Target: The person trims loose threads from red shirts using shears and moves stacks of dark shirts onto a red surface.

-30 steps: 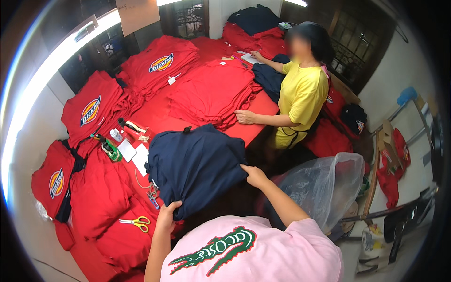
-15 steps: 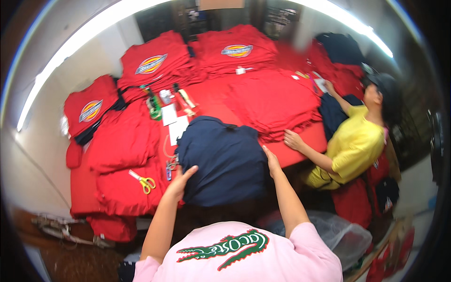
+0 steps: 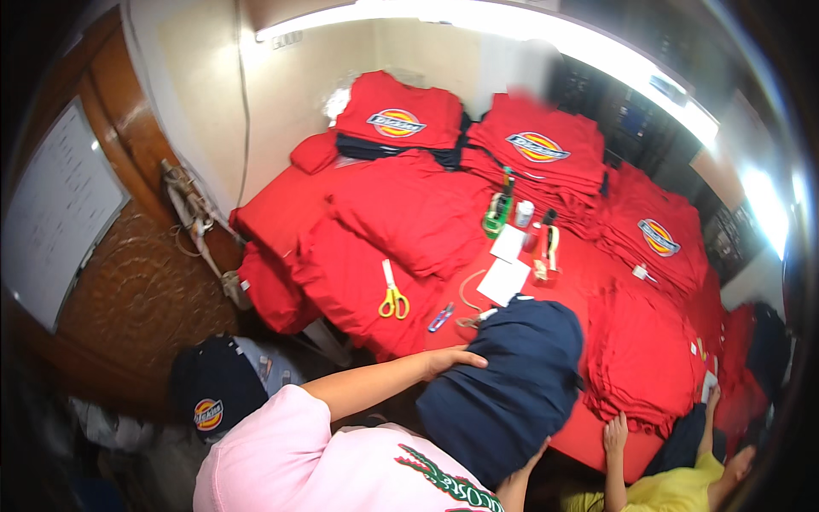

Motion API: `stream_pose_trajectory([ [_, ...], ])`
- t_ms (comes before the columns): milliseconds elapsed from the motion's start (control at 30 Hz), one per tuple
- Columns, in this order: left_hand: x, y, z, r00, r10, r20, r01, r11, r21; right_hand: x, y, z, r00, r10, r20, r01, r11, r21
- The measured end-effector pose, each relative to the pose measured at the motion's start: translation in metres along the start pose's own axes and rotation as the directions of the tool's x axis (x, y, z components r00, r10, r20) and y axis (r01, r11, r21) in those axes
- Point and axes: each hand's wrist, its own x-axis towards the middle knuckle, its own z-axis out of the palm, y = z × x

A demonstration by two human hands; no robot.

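A thick bundle of dark navy cloth (image 3: 508, 384), apparently folded shirts, is held between both my hands at the table's near edge. My left hand (image 3: 456, 360) presses on its left side, with the thumb over the top. Low on the opposite side, my right hand (image 3: 536, 456) grips the bundle, its fingers partly hidden. Just beyond the cloth lie white paper sheets (image 3: 503, 282) and a small blue-handled tool (image 3: 441, 317). Yellow-handled scissors (image 3: 393, 303) rest on red cloth to the left.
Stacks of red shirts (image 3: 401, 119) with printed emblems line the table's back. A green tape dispenser (image 3: 496, 215) and a red one (image 3: 546, 256) stand mid-table. At right, a co-worker in yellow (image 3: 682, 488) touches a red pile (image 3: 640, 358). Navy cloth (image 3: 217, 384) sits low at left.
My view and body have turned left, bringing the door and whiteboard into sight. The navy bundle has turned with me, still between both hands, and now sits tilted at the table edge.
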Motion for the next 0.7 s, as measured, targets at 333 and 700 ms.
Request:
stream_pose_trajectory([
  [333, -0.076, 0.114, 0.015, 0.947, 0.269, 0.177, -0.322, 0.802, 0.503, 0.039, -0.005, 0.192, 0.996, -0.037, 0.076, 0.066, 0.897, -0.438],
  [700, -0.258, 0.211, -0.187, 0.861, 0.503, -0.082, -0.491, 0.861, 0.13, 0.109, 0.151, 0.437, 0.923, 0.278, 0.265, -0.025, 0.733, -0.68],
])
